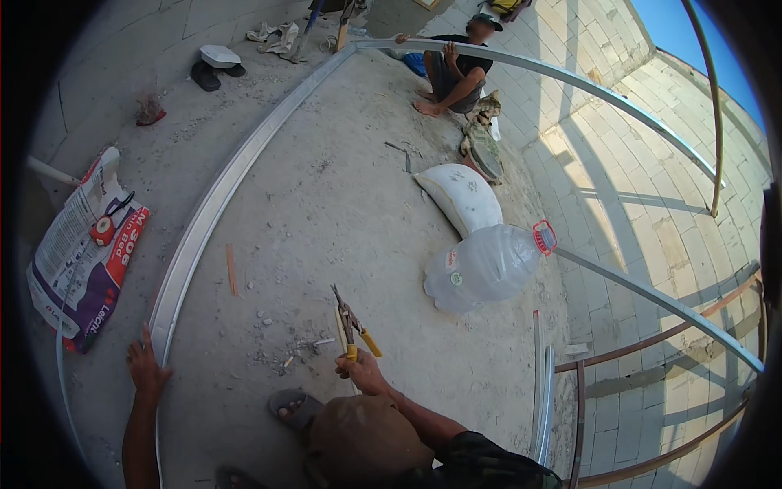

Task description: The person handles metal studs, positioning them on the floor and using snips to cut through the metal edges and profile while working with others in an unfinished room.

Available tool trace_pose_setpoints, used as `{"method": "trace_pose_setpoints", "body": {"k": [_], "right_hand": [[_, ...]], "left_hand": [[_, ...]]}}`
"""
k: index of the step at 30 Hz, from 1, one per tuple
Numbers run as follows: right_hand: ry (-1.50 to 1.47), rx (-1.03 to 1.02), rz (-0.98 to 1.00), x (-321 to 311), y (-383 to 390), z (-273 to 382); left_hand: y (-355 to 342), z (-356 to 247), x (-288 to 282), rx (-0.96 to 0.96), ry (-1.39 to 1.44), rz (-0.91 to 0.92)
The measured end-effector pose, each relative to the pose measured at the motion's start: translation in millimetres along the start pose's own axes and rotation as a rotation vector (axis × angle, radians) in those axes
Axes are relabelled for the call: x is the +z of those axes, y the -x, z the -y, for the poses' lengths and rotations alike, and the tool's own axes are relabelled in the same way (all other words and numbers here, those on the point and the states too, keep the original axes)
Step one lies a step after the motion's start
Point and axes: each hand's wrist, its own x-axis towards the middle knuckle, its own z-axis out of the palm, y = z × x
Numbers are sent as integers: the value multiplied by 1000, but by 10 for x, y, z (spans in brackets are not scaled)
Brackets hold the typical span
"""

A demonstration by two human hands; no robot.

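Metal rail (pixel 202 218): long, silver, lying from the near left to a corner (pixel 352 47) at the far middle, then onward to the far right.
Left hand (pixel 147 368): at the rail's near edge, touching it; whether the fingers close around the edge cannot be told. If it only rests there, the near end could slide or twist at a knock from the far side.
Right hand (pixel 364 373): curled around one yellow handle of the snips (pixel 349 324), near middle, well apart from the rail. The other handle stands away from the palm; a one-handle hold may let the tool swing or slip.
Co-worker (pixel 471 69): crouched at the far side, both hands on the rail just right of the corner. Uneven lifting between the two people could strain or kink the corner.
Bare feet (pixel 425 107): the co-worker's, on the ground near the rail; a drop could bruise or cut them.
Sandal (pixel 295 407): the wearer's, below the snips; a dropped tool might strike the foot.
Plastic bottle (pixel 481 269) and white sack (pixel 464 196): right of the middle; a sweeping rail could catch either.
Debris (pixel 305 349): loose bits between rail and snips, a possible cause of poor footing.
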Motion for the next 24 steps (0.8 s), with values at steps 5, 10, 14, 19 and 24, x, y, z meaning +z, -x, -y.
{"method": "trace_pose_setpoints", "body": {"k": [5,10,14,19,24], "right_hand": [[3,0,14,73,-48,-14],[-7,19,-5,158,-3,169],[-62,36,-25,176,-50,82],[-69,-6,-15,189,-67,30],[-50,29,-94,42,164,-120]], "left_hand": [[-5,-38,-97,18,-18,1],[-193,-128,-216,16,-80,-23],[-243,-170,-273,48,-107,-14],[-197,-204,-293,67,32,51],[-269,-208,-302,-28,187,26]]}}
